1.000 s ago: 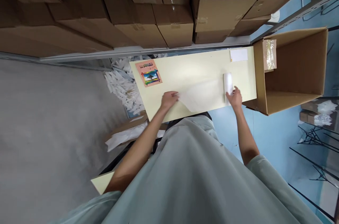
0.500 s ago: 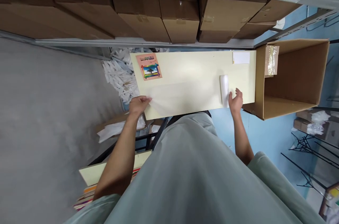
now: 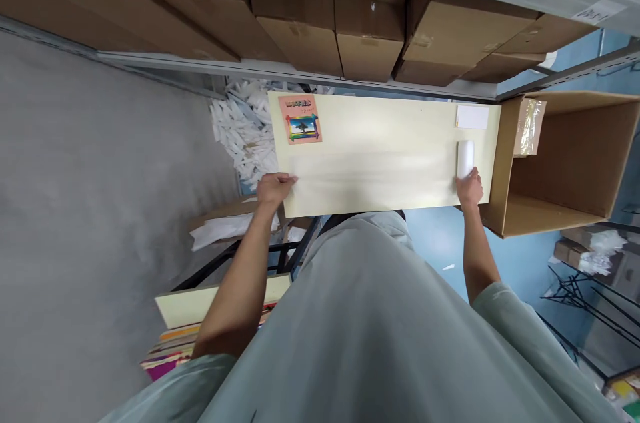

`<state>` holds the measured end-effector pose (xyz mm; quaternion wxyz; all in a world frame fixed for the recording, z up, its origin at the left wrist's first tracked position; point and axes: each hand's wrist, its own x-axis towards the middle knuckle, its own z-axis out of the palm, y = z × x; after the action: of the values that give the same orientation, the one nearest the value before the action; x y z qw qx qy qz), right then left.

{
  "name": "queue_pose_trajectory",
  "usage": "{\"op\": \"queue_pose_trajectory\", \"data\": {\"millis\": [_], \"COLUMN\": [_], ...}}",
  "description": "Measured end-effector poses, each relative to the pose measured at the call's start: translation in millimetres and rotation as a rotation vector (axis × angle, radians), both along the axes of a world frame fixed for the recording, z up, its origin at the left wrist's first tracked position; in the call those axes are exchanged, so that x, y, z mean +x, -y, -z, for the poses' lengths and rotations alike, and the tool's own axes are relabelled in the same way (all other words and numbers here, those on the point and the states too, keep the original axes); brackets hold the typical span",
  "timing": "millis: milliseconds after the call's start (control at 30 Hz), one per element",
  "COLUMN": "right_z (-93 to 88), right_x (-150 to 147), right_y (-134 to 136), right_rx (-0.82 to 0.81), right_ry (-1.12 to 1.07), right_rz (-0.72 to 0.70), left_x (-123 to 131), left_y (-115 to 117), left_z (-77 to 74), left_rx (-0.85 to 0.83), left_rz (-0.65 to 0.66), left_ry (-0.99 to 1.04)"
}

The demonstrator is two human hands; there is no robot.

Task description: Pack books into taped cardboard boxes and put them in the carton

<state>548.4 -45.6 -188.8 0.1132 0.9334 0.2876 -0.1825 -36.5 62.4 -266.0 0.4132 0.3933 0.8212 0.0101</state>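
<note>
A cream table (image 3: 390, 123) stands in front of me. A translucent film sheet (image 3: 375, 176) is stretched across it from a white roll (image 3: 465, 156) at the right. My left hand (image 3: 275, 188) pinches the sheet's free end at the table's left front corner. My right hand (image 3: 470, 188) rests closed on the near end of the roll. A colourful booklet (image 3: 300, 119) lies at the table's far left corner. At the far right corner lies a white card (image 3: 472, 117).
A large open cardboard box (image 3: 565, 163) stands right of the table. Shelves of brown cartons (image 3: 350, 30) run behind it. White paper scraps (image 3: 245, 133) are heaped on the floor at the left. A lower table with stacked booklets (image 3: 170, 350) is beside my left arm.
My left hand has pulled the film leftward from mid-table to the left edge, stretching it flat. The roll and my right hand have shifted toward the table's right end.
</note>
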Motion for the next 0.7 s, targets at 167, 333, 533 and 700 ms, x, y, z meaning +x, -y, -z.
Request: {"op": "queue_pose_trajectory", "data": {"millis": [167,333,533,700], "right_z": [-1.8,-1.3,13.4,23.8], "right_x": [-13.8,-106.7,-277.9,-341.9], "right_y": [-9.7,-43.7,-85.3,-91.4], "right_rx": [0.133,0.34,0.179,-0.062], "right_ry": [0.079,-0.176,-0.75,-0.676], "right_rz": [-0.075,-0.453,-0.916,-0.969], "left_x": [8.4,20.9,66.4,71.1], "left_y": [0.7,-33.2,-101.0,-125.5], "left_z": [-11.9,-13.4,2.7,6.3], "left_rx": [0.114,0.374,0.367,0.26], "left_rz": [0.016,0.061,-0.141,-0.208], "left_ry": [-0.052,-0.055,0.032,0.088]}}
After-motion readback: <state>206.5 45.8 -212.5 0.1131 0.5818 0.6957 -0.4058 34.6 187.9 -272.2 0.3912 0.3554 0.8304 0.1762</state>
